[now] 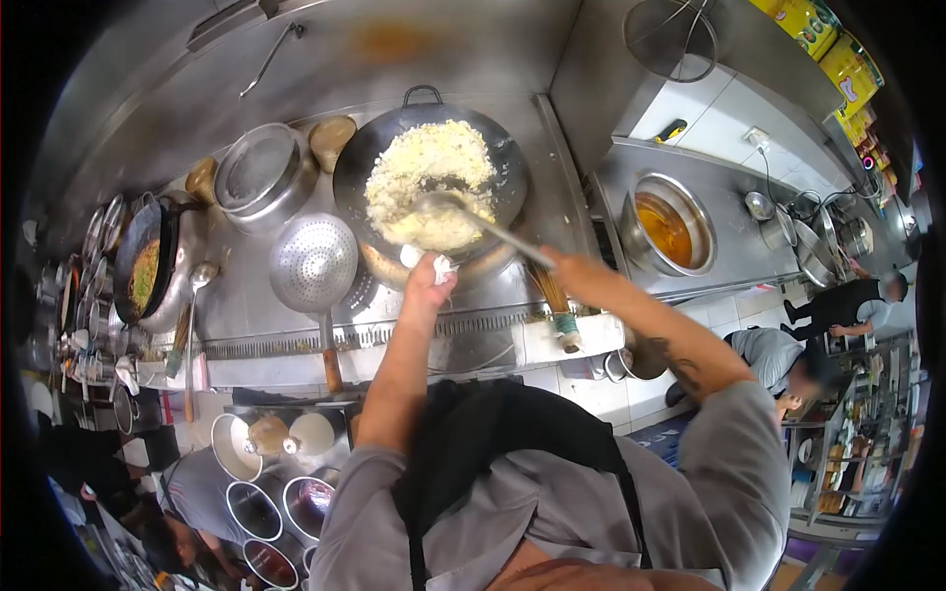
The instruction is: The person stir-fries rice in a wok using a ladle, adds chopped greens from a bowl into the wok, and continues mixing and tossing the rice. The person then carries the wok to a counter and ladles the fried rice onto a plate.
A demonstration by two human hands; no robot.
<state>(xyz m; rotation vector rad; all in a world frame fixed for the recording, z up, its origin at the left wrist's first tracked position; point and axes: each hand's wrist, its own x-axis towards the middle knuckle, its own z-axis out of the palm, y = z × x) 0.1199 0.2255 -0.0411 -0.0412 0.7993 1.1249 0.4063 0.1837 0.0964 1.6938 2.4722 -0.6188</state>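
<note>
A black wok sits on the range, filled with fried rice mixed with pale yellow egg. My left hand is closed on a bunched white cloth at the wok's near rim; whether a handle lies under the cloth is hidden. With my right hand I grip the handle of a metal ladle, its bowl down among the rice. Left of the wok, a perforated skimmer with a wooden handle lies on the steel top. A bamboo brush rests below my right hand.
A covered steel pot stands back left, and a second wok with food is at far left. On the right counter is a bowl of orange liquid. Several containers stand lower left. Other people are at right and lower left.
</note>
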